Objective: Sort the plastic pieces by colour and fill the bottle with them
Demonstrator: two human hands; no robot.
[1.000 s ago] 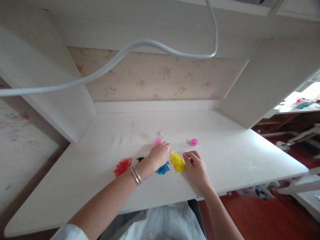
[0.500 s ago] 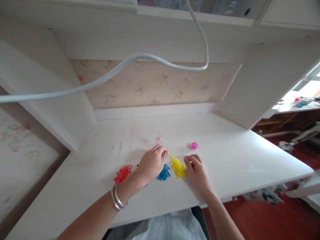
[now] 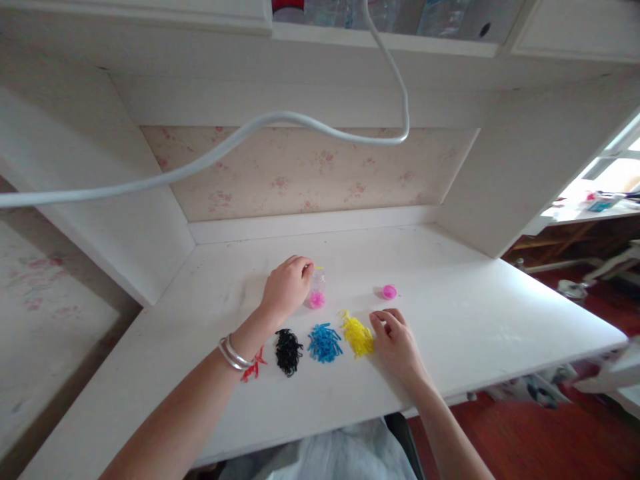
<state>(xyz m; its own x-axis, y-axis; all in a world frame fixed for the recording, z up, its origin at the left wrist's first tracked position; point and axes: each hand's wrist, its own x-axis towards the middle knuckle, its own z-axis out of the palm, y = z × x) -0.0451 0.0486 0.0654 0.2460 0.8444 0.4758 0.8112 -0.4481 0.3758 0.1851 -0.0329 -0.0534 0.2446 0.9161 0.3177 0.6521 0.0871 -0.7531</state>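
Note:
My left hand (image 3: 287, 290) is closed in a pinch at the mouth of a small clear bottle (image 3: 319, 279), with a bit of yellow rubber band (image 3: 319, 268) showing at its fingertips. Pink stuff (image 3: 317, 300) fills the bottle's lower end. Beside the pile of small yellow rubber bands (image 3: 357, 335), my right hand (image 3: 397, 343) has its thumb and fingers pressed together; anything between them is hidden. Piles of blue bands (image 3: 325, 343) and black bands (image 3: 289, 352) lie to the left. My left wrist partly covers the red bands (image 3: 255, 367).
A pink cap (image 3: 389, 292) lies on the white desk (image 3: 450, 313), right of the bottle. A white cable (image 3: 280, 118) hangs across the view above. Side panels and an overhead cabinet (image 3: 150, 17) enclose the desk; its edge drops off at the right.
My left hand has moved from beside the yellow pile up and left to the bottle's mouth, uncovering the black pile and covering more of the red. My right hand has barely moved.

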